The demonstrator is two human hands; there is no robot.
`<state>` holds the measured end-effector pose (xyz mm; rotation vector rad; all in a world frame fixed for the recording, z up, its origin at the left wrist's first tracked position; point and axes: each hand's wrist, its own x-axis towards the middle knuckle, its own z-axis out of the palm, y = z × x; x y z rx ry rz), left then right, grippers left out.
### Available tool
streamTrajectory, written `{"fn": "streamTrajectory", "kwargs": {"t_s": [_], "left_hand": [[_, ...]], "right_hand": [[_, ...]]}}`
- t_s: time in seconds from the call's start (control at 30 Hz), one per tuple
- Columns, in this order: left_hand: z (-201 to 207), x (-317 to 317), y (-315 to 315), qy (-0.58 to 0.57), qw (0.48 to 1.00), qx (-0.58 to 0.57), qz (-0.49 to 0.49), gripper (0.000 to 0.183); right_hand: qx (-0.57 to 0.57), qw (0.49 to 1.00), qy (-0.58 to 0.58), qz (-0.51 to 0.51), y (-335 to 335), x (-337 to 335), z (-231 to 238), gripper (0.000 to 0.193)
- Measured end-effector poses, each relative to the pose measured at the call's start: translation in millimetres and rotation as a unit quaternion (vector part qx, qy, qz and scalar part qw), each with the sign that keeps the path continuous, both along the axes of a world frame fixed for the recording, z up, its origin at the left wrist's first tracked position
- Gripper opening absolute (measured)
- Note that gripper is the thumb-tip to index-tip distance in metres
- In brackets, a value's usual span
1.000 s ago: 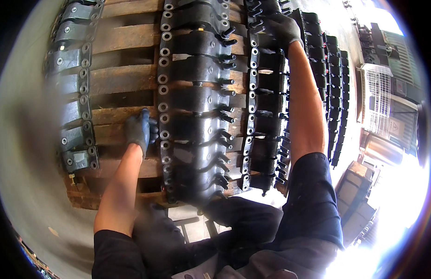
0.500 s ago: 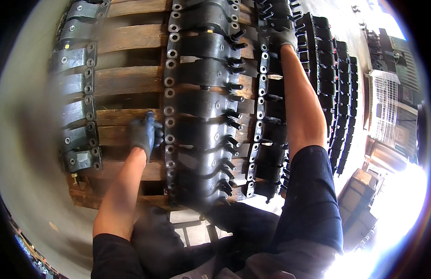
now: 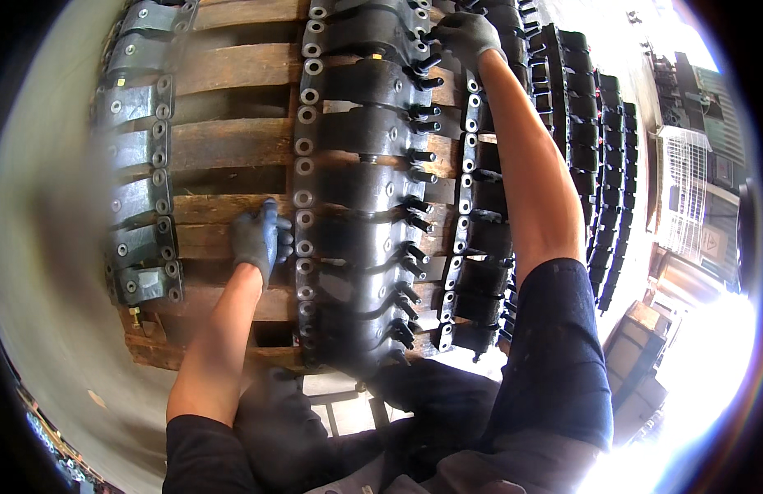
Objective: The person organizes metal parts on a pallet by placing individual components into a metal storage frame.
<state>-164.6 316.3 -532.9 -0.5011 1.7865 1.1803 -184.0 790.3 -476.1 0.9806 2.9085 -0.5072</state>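
Note:
Rows of black curved metal brackets with paired ringed holes lie on a wooden pallet (image 3: 225, 144). My left hand (image 3: 260, 235), in a grey and blue glove, is above the slats, just left of the middle bracket row (image 3: 357, 185). Its fingers are curled in; whether something is inside them is hidden. Farther off, my gloved right hand (image 3: 470, 34) reaches to the right edge of that row, by the black bolts (image 3: 427, 82) sticking out there. The fingers are bent around that spot, and what they grip is too dark to make out.
Another bracket row (image 3: 141, 198) lies along the pallet's left side. Right of the middle stands a further row (image 3: 484, 247), with more stacked rows (image 3: 600, 181) beyond. A white wire cage (image 3: 682, 189) and boxes (image 3: 637, 346) stand at the far right.
My right hand has moved left and away from me, from the row right of the middle to the bolts of the middle row. My left hand has hardly moved.

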Motion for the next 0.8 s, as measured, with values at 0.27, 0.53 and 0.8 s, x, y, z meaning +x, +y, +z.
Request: {"fn": "streamTrajectory", "kwargs": {"t_s": [0.27,0.53,0.8], "left_hand": [[3.3,0.8,1.5,-0.002,1.000,-0.015,-0.012,0.054],[0.2,-0.4,1.0,-0.005,1.000,-0.013,-0.001,0.053],[1.0,-1.5,2.7,-0.008,1.000,-0.009,-0.011,0.052]], "right_hand": [[0.033,0.996,-0.079,0.006,-8.9,-13.0,-0.3,0.029],[0.038,0.994,-0.107,0.002,-8.3,-17.4,-2.3,0.030],[0.004,0.995,-0.091,0.034,15.3,-13.8,-15.4,0.043]]}}
